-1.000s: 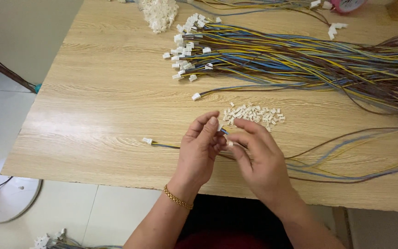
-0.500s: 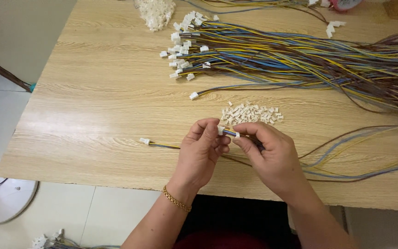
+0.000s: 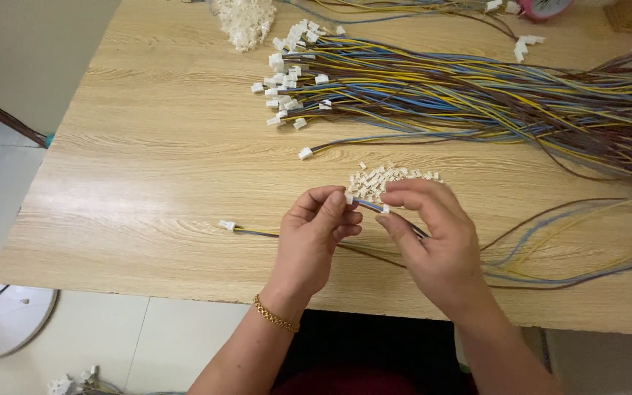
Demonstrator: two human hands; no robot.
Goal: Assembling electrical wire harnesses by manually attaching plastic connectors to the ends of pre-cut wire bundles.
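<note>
1. Wire lead (image 3: 366, 205) spans between my two hands, just above the near edge of the wooden table (image 3: 148, 183).
2. My left hand (image 3: 314, 238) pinches its end, which carries a white connector (image 3: 349, 198).
3. My right hand (image 3: 433, 234) pinches the same lead with a second small white piece (image 3: 385, 208) at the fingertips.
4. Just beyond my hands lies a small pile of white housings (image 3: 385, 178).
5. Farther back, a large bundle of coloured wires (image 3: 477, 95) lies spread across the table.

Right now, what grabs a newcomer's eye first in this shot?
The big bundle of multicoloured wires with white connectors, fanned across the far right of the wooden table. Then, at the near edge, the left hand and right hand pinching a short wire between them, just in front of a small heap of white connector housings.
</note>
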